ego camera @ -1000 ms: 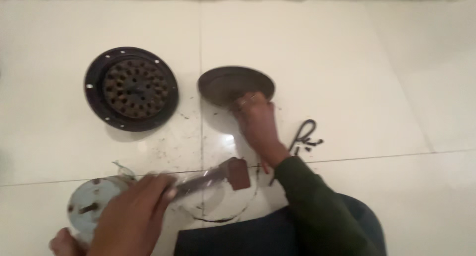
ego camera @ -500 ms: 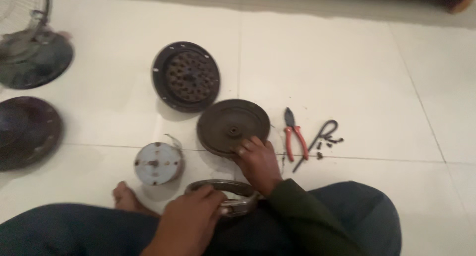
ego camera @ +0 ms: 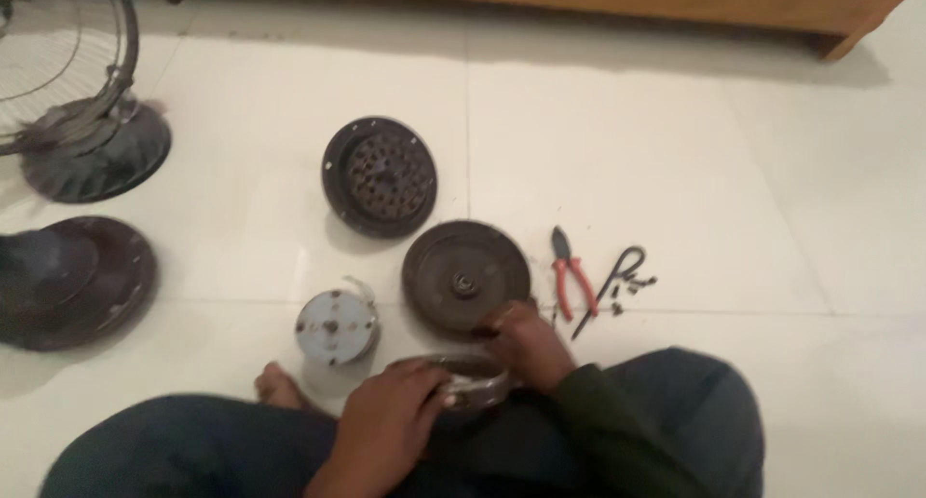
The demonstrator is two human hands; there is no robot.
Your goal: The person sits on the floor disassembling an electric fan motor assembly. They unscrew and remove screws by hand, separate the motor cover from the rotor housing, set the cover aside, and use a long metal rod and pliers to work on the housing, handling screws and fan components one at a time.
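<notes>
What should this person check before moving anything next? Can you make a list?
1. Left hand gripping the metal ring part: ok, fingers wrap its rim.
2. Right hand steady: ok, it rests at the edge of the dark round cover.
3. Red-handled pliers close by: ok, lying just right of that cover.
4. Small screws kept together: ok, clustered beside the pliers.
5. Bare foot away from parts: not ok, it lies right by the silver round part.

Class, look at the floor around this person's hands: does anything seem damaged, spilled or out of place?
Nothing looks spilled or broken. Parts lie apart on the floor: perforated disc, dark round cover, pale motor, red pliers, scattered screws.
</notes>
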